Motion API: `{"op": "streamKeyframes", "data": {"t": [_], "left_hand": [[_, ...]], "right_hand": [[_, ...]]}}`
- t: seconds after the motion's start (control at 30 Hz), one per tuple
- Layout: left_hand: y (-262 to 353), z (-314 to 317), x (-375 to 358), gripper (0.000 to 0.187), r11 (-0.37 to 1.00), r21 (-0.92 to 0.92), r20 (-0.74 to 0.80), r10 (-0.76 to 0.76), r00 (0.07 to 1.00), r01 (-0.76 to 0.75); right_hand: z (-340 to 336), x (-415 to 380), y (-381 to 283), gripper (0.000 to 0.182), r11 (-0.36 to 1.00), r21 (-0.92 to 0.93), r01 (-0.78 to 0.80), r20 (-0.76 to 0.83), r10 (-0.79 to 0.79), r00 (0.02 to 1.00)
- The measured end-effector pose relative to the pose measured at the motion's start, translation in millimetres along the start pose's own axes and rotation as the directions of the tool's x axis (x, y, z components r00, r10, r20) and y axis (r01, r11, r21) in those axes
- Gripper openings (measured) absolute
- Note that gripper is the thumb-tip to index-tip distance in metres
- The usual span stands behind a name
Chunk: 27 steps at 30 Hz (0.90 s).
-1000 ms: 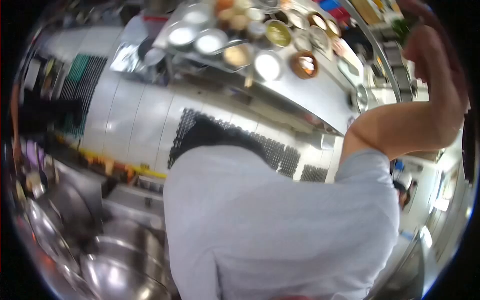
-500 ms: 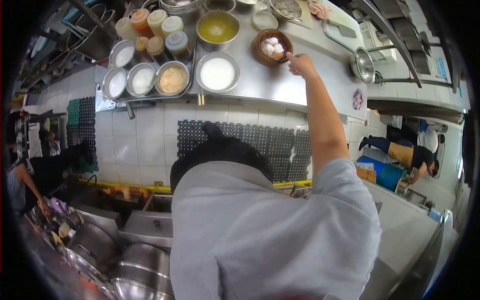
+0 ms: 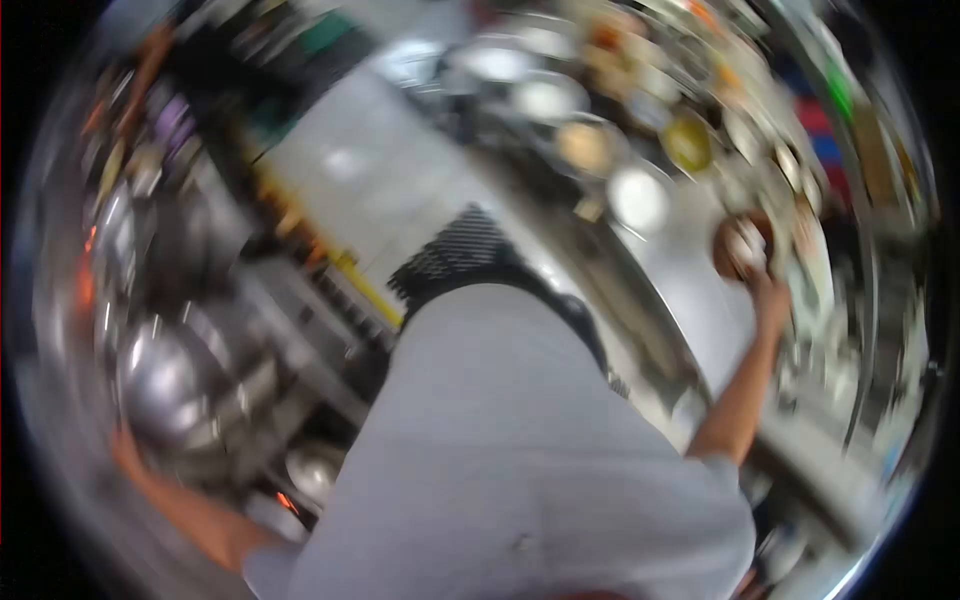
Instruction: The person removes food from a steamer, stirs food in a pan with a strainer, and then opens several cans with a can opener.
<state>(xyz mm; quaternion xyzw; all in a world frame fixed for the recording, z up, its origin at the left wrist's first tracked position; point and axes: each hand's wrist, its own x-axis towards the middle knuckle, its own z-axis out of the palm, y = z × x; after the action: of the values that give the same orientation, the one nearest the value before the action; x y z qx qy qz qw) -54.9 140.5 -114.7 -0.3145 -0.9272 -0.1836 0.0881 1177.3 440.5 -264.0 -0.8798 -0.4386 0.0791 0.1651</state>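
Motion blur smears the whole view. My right hand (image 3: pixel 764 286) reaches to the near edge of a brown bowl (image 3: pixel 724 246) on the steel counter, its fingers overlapping the rim. White eggs (image 3: pixel 746 240) lie inside that bowl. Far to the left, my left hand (image 3: pixel 124 452) is stretched out beside a large shiny metal wok (image 3: pixel 165 385), close to its rim. The fingers of both hands are too smeared to show their grip.
Along the steel counter (image 3: pixel 695 310) stand a bowl of white stuff (image 3: pixel 640 198), a bowl of tan powder (image 3: pixel 585 147) and a bowl of yellow liquid (image 3: pixel 687 143). Stove equipment lies on the left, with an orange glow (image 3: pixel 86 265). Another person's arm (image 3: pixel 150 70) shows at upper left.
The view has swung round, so the counter now runs diagonally on the right. My left arm has come into view by the wok. My right hand remains at the bowl of eggs.
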Motion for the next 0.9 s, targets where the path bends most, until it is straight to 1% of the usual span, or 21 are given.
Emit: {"op": "streamKeyframes", "data": {"t": [0.03, 0.07, 0.1, 0.13, 0.17, 0.2, 0.23, 0.27, 0.3, 0.33, 0.37, 0.4, 0.43, 0.57, 0.6, 0.63, 0.67, 0.7, 0.77, 0.83, 0.9], "left_hand": [[65.7, -7.7, -4.9, 0.052, 0.971, 0.052, 0.218, -0.238, 0.946, 0.233], [14.6, -2.7, 18.1, 0.058, 0.978, 0.155, 0.140, -0.160, 0.977, 0.138], [38.0, -4.1, 4.2, 0.061, 0.982, 0.080, 0.112, -0.182, 0.977, 0.173], [81.9, -11.7, -18.6, 0.060, 0.956, 0.257, 0.020, -0.150, 0.988, 0.140], [65.8, -8.0, -16.0, 0.058, 0.961, 0.245, -0.023, -0.126, 0.992, 0.128], [80.9, -8.7, -25.0, 0.059, 0.972, 0.207, -0.039, -0.107, 0.993, 0.113], [67.3, -1.7, -21.4, 0.059, 0.978, 0.158, -0.046, -0.127, 0.991, 0.133], [88.4, -4.6, -30.5, 0.056, 0.971, 0.150, -0.048, -0.180, 0.982, 0.185], [82.5, -2.6, -32.3, 0.056, 0.965, 0.143, -0.056, -0.212, 0.976, 0.218], [72.9, 0.1, -30.1, 0.055, 0.977, 0.073, -0.045, -0.196, 0.980, 0.199], [74.0, -5.7, -33.8, 0.053, 0.985, 0.008, -0.043, -0.171, 0.984, 0.172], [77.3, -5.7, -37.5, 0.053, 0.982, 0.000, -0.047, -0.191, 0.980, 0.191], [81.2, -7.8, -41.3, 0.052, 0.989, 0.033, -0.078, -0.142, 0.987, 0.145], [72.7, -9.7, -42.2, 0.049, 0.996, 0.089, -0.124, -0.013, 0.992, 0.024], [70.0, -7.9, -41.2, 0.047, 0.997, 0.077, -0.156, 0.017, 0.988, -0.005], [68.7, -7.9, -40.7, 0.047, 0.998, 0.067, -0.158, 0.003, 0.987, 0.008], [67.9, -9.1, -40.6, 0.047, 0.996, 0.085, -0.151, 0.023, 0.988, -0.010], [67.7, -10.4, -41.5, 0.046, 0.994, 0.107, -0.145, 0.039, 0.989, -0.024], [72.8, -15.0, -44.8, 0.045, 0.993, 0.122, -0.158, 0.018, 0.987, 0.002], [61.3, -31.1, -45.1, 0.044, 0.987, 0.160, -0.184, -0.003, 0.983, 0.033], [33.5, -51.3, -45.3, 0.044, 0.979, -0.102, -0.127, -0.190, 0.974, 0.178]], "right_hand": [[2.9, 27.7, 28.5, 0.054, 0.977, -0.169, 0.132, 0.044, -0.127, 0.991], [5.6, 54.1, 55.2, 0.055, 0.908, -0.324, 0.265, 0.087, -0.251, 0.964], [-7.8, 56.5, 17.0, 0.050, 0.944, -0.324, 0.058, 0.082, -0.033, 0.996], [-15.6, 40.1, -8.2, 0.047, 0.920, -0.183, 0.347, -0.024, -0.357, 0.934], [-13.3, 71.3, 2.4, 0.037, 0.780, -0.252, 0.573, 0.136, -0.558, 0.819], [-10.8, 53.9, -53.6, 0.031, 0.909, 0.010, 0.417, 0.137, -0.414, 0.900], [-24.0, 14.9, -119.4, 0.027, 0.948, 0.251, 0.195, 0.190, -0.245, 0.951], [-23.1, 3.5, -161.2, 0.027, 0.938, 0.256, 0.235, 0.192, -0.287, 0.938], [-23.7, -8.0, -197.3, 0.024, 0.927, 0.246, 0.285, 0.234, -0.342, 0.910], [-20.2, -16.9, -228.6, 0.022, 0.914, 0.237, 0.328, 0.273, -0.387, 0.881], [-1.7, -18.4, -249.3, 0.024, 0.738, 0.342, 0.582, 0.135, -0.651, 0.747], [6.4, -19.8, -280.3, 0.024, 0.714, 0.242, 0.658, 0.170, -0.698, 0.695], [15.3, -23.7, -314.9, 0.024, 0.674, 0.140, 0.726, 0.210, -0.736, 0.643], [77.5, -109.1, -466.5, 0.024, 0.594, 0.251, 0.764, 0.256, -0.802, 0.540], [97.4, -136.4, -501.5, 0.026, 0.519, 0.416, 0.747, 0.233, -0.855, 0.464], [125.2, -128.9, -525.8, 0.028, 0.320, 0.216, 0.922, 0.225, -0.936, 0.272], [136.7, -179.9, -563.9, 0.030, 0.458, 0.470, 0.755, 0.245, -0.889, 0.387], [162.4, -189.2, -590.0, 0.032, 0.373, 0.375, 0.849, 0.231, -0.924, 0.304], [208.1, -232.6, -644.8, 0.035, 0.312, 0.536, 0.784, 0.296, -0.940, 0.171], [243.5, -274.9, -695.5, 0.035, 0.249, 0.407, 0.879, 0.334, -0.936, 0.111], [237.5, -336.5, -737.5, 0.036, 0.199, 0.443, 0.874, 0.332, -0.942, 0.046]]}}
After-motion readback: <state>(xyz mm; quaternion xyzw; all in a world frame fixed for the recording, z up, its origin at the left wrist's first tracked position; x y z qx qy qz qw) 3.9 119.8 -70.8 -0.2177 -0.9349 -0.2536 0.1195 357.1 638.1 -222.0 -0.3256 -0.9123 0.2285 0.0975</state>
